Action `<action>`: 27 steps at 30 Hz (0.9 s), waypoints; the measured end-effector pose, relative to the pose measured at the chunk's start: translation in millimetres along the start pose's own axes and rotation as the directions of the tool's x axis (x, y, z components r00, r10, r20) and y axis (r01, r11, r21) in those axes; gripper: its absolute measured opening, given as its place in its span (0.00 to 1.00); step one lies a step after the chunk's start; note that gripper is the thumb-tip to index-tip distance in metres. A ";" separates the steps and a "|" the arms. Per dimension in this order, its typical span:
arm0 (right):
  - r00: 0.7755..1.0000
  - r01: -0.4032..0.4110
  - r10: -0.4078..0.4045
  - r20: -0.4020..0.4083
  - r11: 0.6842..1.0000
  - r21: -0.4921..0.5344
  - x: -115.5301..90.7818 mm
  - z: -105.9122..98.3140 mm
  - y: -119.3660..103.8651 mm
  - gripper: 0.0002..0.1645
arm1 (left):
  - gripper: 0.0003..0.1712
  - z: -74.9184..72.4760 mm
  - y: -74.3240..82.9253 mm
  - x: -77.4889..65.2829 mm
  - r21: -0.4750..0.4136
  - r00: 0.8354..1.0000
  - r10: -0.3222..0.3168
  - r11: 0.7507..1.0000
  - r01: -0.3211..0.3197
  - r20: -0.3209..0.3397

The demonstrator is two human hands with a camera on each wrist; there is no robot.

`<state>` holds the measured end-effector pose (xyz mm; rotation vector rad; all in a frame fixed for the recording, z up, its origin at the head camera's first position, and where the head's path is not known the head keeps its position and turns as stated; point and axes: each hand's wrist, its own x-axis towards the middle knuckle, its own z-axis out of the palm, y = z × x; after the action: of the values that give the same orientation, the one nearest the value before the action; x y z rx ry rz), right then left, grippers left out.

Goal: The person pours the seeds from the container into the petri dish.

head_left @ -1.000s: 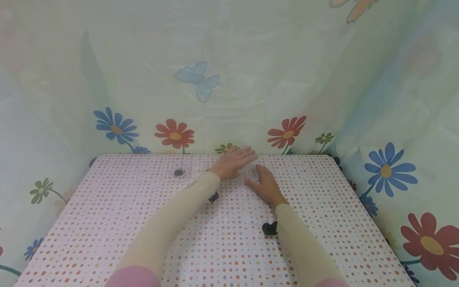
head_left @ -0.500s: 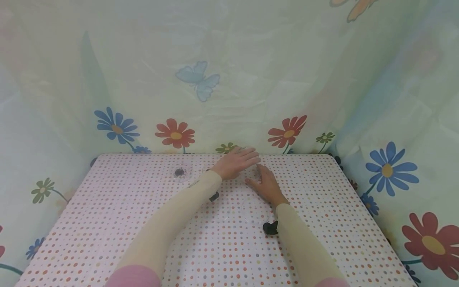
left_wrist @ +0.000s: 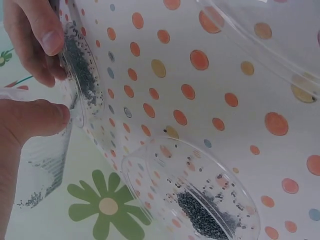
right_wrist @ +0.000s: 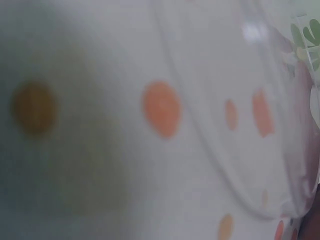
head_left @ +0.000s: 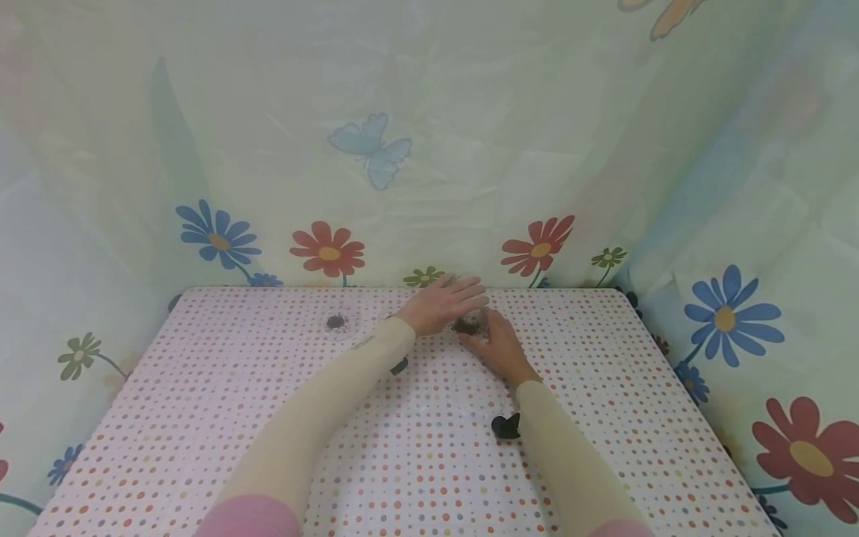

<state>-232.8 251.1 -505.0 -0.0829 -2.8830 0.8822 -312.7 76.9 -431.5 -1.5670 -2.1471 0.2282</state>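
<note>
Far back on the table, my left hand (head_left: 444, 304) grips a tilted clear ribbed plastic container (left_wrist: 47, 167) with a few small dark grains inside. Beneath it, a shallow clear round dish (left_wrist: 82, 70) bears a heap of dark grains (head_left: 466, 326). My right hand (head_left: 499, 347) holds that dish at its rim, thumb and fingers spread about it; its fingers (left_wrist: 50, 40) show in the left wrist view. A second clear dish (left_wrist: 235, 182) with dark grains lies nearby. In the right wrist view, my right hand shows only partly, blurred at the edge.
Another clear dish (head_left: 476, 395) sits in front of my right hand. A dish with a dark heap (head_left: 335, 322) lies to the left. Black pieces show by each forearm (head_left: 505, 427). A flowered curtain (head_left: 429, 149) stands behind the dotted table (head_left: 201, 418).
A dark heap of grains has appeared and grown in the dish between my hands. My left hand has shifted slightly right; my right hand stays in place.
</note>
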 end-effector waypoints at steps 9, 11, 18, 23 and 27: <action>1.000 0.012 -0.012 0.013 1.000 0.004 -0.6 -1.6 -0.4 0.51 | 0.38 -1.2 0.5 0.3 -0.002 1.000 0.011 1.000 -0.011 0.001; 1.000 0.018 -0.018 0.015 1.000 0.003 -0.2 -2.0 -0.2 0.51 | 0.37 -0.8 0.2 0.9 -0.027 1.000 -0.006 1.000 0.005 -0.013; 0.998 -0.023 0.023 0.064 1.000 -0.003 -0.8 -3.7 0.1 0.58 | 0.40 2.8 -1.1 0.7 -0.174 0.995 -0.101 0.980 0.095 -0.026; 0.996 -0.036 0.038 0.075 0.999 -0.021 -0.8 -5.7 -0.5 0.61 | 0.47 -0.4 -1.5 -2.9 -0.215 0.989 -0.150 0.965 0.147 -0.001; 0.997 -0.030 0.033 0.076 0.999 -0.034 -1.1 -7.6 -1.8 0.59 | 0.52 -2.6 -3.4 -5.6 -0.252 0.982 -0.188 0.950 0.184 0.009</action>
<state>-230.7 253.7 -497.9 -0.1004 -2.9753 0.8612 -313.1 70.2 -429.3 -1.4763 -2.3686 -0.1242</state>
